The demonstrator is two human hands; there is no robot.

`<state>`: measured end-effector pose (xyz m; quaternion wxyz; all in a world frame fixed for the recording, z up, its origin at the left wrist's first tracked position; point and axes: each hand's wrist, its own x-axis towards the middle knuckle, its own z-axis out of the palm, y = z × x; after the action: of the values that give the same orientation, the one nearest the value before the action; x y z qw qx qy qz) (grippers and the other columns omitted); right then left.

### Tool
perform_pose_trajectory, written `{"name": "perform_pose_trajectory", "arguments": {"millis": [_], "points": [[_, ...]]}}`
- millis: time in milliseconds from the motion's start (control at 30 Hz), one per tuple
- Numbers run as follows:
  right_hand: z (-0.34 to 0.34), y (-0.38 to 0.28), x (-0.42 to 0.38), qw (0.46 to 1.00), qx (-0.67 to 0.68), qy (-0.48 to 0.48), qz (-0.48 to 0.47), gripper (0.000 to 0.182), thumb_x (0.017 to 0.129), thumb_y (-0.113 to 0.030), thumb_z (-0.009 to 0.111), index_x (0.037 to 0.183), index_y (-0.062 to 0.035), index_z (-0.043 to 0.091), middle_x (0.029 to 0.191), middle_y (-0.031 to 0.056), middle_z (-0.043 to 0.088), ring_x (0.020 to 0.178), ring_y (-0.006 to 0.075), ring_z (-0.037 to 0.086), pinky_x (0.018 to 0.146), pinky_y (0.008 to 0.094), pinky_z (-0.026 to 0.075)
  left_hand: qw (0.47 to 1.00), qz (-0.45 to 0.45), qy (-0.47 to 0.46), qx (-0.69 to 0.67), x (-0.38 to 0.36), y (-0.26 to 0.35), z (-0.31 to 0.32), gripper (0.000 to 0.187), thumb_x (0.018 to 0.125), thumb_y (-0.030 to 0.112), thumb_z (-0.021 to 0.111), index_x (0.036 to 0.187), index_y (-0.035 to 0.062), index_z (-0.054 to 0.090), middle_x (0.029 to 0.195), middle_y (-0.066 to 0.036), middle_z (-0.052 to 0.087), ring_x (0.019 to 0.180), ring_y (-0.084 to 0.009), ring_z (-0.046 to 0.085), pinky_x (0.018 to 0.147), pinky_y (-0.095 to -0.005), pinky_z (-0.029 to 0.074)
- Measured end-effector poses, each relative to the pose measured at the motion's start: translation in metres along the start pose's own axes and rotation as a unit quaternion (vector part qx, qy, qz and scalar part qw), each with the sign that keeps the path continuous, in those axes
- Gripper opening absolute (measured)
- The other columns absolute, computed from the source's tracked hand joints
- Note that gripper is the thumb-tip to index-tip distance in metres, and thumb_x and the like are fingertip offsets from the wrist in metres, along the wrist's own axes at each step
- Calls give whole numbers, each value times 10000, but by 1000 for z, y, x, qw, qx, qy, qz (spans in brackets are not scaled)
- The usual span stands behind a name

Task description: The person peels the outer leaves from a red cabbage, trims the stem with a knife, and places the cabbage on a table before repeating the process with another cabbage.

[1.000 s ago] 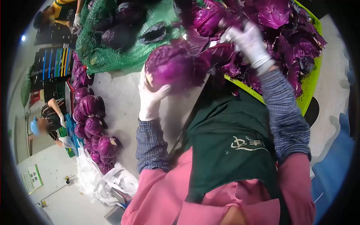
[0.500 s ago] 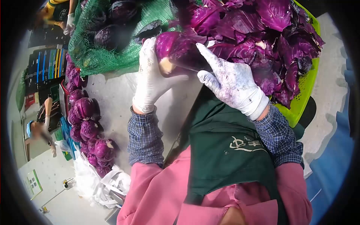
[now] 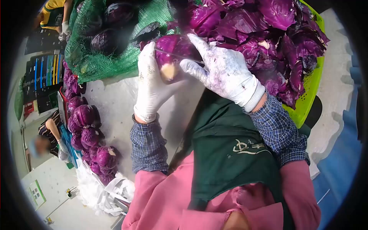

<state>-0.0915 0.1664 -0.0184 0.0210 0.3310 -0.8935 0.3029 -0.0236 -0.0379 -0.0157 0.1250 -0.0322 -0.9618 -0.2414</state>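
A red cabbage with a pale cut stem end rests in my gloved left hand, whose fingers and thumb curve round its left and lower side. My right hand, in a white glove stained purple, is just to the right of the cabbage. What looks like a thin knife blade runs from it across the cabbage's face. The knife's handle is hidden in the curled fingers, while index finger and thumb reach out toward the cabbage.
Loose purple leaves fill a lime-green basket at right. A green mesh sack holds more cabbages. Several peeled cabbages line the metal table's left edge, near white plastic. Two other people work at far left.
My right hand has moved left and slightly up, bringing the blade across the cabbage. The cabbage has turned a little in my left hand. A person at far left has shifted.
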Motion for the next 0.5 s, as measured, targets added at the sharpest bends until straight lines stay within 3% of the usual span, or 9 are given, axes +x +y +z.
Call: {"name": "perform_pose_trajectory", "arguments": {"millis": [100,133,233,300,333,367,433,500], "points": [[-15,-6,-10,999,38,-19,-15,734,981,-524,569,1523,-66,381,1005,166,718,804,310,713,664,391,560,1000,-13,5,-2,-5,-3,1,1162,553,213,968,1493,-4,321,1437,-199,415,1359,-351,430,1143,-438,381],[-30,-9,-13,994,0,-106,21,750,983,-518,565,1539,-62,351,1023,167,719,802,306,714,647,391,555,1000,-14,9,-2,-4,-5,1,1160,554,213,968,1492,-5,321,1437,-200,414,1361,-353,428,1142,-441,382],[-28,4,-25,977,-66,-188,77,752,987,-511,562,1554,-75,328,1035,165,719,781,308,713,640,402,552,1000,-10,6,3,0,-6,0,1160,557,209,964,1498,7,317,1447,-202,409,1364,-361,420,1151,-447,370],[-15,15,-28,995,-45,-59,59,727,1000,-524,529,1521,-45,360,944,169,715,734,319,706,638,411,558,1000,-14,2,2,0,-5,0,1158,558,205,961,1500,14,317,1449,-204,407,1365,-365,418,1157,-447,364],[-13,19,-23,998,-19,5,60,731,1004,-546,501,1492,-15,384,892,176,713,717,330,704,632,418,563,1000,-6,-16,-8,1,-6,-2,1215,578,289,959,1522,-35,265,1489,-273,361,1409,-426,358,1179,-479,312],[-10,24,-17,996,9,68,59,744,1009,-569,473,1464,16,409,840,183,710,701,341,702,627,424,568,1000,-5,-15,-7,-1,-6,-2,1218,578,289,959,1524,-33,264,1491,-273,362,1412,-426,355,1181,-479,308],[-24,53,-1,979,18,51,196,734,993,-594,494,1405,13,493,778,185,701,776,342,713,677,438,563,1000,-6,-4,-4,-8,-2,0,1224,577,290,959,1530,-30,261,1496,-272,365,1419,-426,350,1184,-480,302],[-19,55,-3,984,98,46,144,755,967,-618,527,1418,-14,490,819,173,717,812,336,720,724,425,568,1000,-10,-6,-4,-6,-1,1,1236,581,309,961,1533,-40,254,1504,-280,361,1430,-426,338,1190,-490,292]]}}
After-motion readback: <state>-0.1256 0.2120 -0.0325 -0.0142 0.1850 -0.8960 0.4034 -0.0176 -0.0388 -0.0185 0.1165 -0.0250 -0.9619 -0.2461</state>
